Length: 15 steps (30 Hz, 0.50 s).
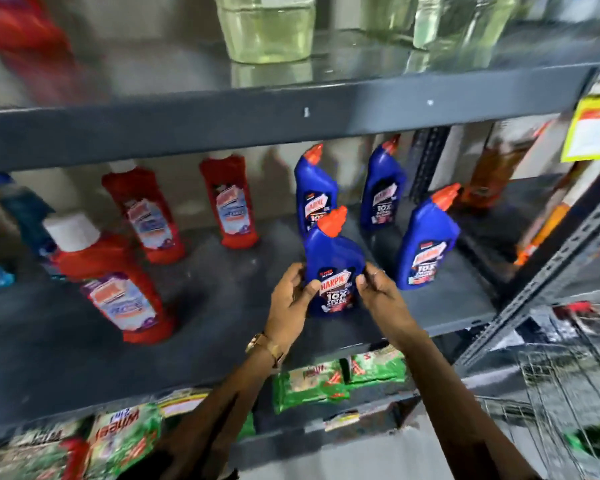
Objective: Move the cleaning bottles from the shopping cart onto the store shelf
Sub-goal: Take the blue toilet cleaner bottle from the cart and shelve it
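**Both hands on a blue bottle at the shelf front**

We hold a blue bottle (333, 271) upright near the front edge of the grey shelf (222, 306), its long axis vertical with a slight lean and its angled orange cap (333, 221) tipped up and to the right. Its label faces us. Our left hand (291, 299) grips its left side, thumb across the label's lower corner; our right hand (378, 289) pinches its right side, fingers (373, 271) closed narrow against the plastic. Whether the base rests on the shelf or hangs just above it, we cannot tell. A gold watch (265, 346) sits on the left wrist.

Three more blue bottles stand upright behind and to the right: one (314, 192) directly behind, one (381, 188) further back and one (426, 240) just beside our right hand, all with caps angled up and to the right. To the left, three red bottles (118, 282) with white caps stand apart from one another, all leaning. Green packets (336, 379) lie on the shelf below. A wire cart (551, 393) shows at lower right, blurred. Clear jugs of pale liquid (267, 29) sit on the shelf above.
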Tool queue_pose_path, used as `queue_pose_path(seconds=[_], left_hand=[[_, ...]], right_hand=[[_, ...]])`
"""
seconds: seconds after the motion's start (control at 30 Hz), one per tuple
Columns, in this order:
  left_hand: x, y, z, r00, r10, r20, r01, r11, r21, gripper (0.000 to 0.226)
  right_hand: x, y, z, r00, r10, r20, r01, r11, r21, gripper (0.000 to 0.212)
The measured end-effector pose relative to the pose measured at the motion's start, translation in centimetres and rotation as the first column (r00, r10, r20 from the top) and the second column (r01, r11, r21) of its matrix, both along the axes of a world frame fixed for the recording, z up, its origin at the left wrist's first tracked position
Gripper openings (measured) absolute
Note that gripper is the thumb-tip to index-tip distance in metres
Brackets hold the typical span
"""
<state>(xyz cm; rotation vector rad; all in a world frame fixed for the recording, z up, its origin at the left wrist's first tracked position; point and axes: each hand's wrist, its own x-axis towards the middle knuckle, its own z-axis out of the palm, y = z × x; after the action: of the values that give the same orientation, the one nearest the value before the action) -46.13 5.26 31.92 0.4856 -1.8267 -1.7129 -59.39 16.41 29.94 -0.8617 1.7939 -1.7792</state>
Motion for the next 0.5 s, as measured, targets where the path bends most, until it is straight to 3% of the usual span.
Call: queue_pose_path(seconds=[0.2,0.33,0.5], left_hand=[[-2.6,-0.3,-0.7,0.999,0.036,0.010,-0.036,0.999,-0.026,0.028],[-2.8,-0.3,-0.5,1.000,0.014,0.014,-0.014,0.999,-0.049,0.029],[0.6,0.7,-1.9,0.984,0.178,0.018,-0.174,0.974,-0.146,0.044]], right_hand=[[-3.2,-0.4,-0.9,0.999,0.034,0.034,-0.035,0.999,0.036,0.035],[-1.9,0.0,-0.3,0.998,-0.034,0.054,0.033,0.999,0.010,0.040],[4.0,1.0,-0.5,0.911,-0.399,-0.107,0.394,0.917,-0.066,0.038]])
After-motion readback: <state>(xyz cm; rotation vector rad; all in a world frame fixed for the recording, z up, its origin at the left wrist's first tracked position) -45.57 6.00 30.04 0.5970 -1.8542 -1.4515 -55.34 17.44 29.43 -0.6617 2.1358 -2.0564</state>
